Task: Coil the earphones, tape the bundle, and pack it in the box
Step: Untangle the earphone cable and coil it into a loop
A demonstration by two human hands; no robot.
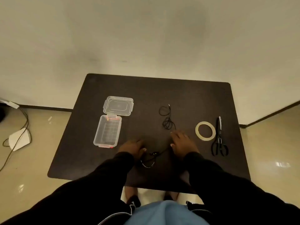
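Observation:
Black earphones [167,122] lie loosely tangled along the middle of the dark table [186,98], the plug end far, the earbud end [150,159] near me. My left hand [134,147] rests palm down beside the earbud end. My right hand [183,143] lies flat over the cord's middle stretch, fingers spread. Neither hand clearly grips the cord. A clear plastic box [108,131] stands open at the left, its lid [118,106] lying flat behind it. A roll of clear tape [205,131] lies right of my right hand.
Black scissors [219,140] lie shut at the table's right side, beside the tape. On the floor at the left are a white mask [19,138] and a trailing cable [24,120]. A wall rises behind the table.

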